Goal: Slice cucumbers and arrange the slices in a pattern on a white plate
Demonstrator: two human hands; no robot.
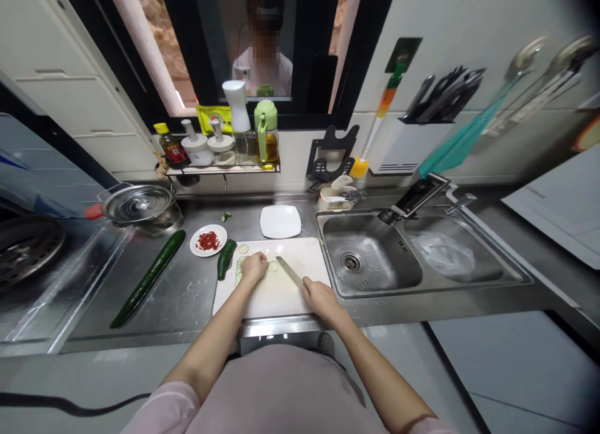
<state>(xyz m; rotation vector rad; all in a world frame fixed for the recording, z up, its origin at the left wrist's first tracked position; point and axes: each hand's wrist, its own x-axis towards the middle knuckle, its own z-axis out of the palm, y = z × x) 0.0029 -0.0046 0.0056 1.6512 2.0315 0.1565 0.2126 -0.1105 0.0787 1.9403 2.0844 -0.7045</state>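
My right hand [322, 299] grips the handle of a kitchen knife [289, 272], its blade angled up and left over the white cutting board [281, 302]. My left hand [254, 268] is bent over the board's left part, fingers drawn together; what they hold, if anything, is hidden. A pale round cucumber slice [272, 266] lies between the left fingertips and the blade. More cucumber slices [239, 272] overlap beside the left hand, partly covered by it, and a single slice [243, 249] lies above. Just off the board's left edge rests a cut piece of cucumber [227, 259].
A whole cucumber [149, 277] lies at left near a steel pot [145, 209]. Behind the board stand a plate of chopped red pieces [209, 241] and a white square plate [280, 221]. The double sink [375, 284] adjoins on the right; a condiment rack [225, 169] hangs behind.
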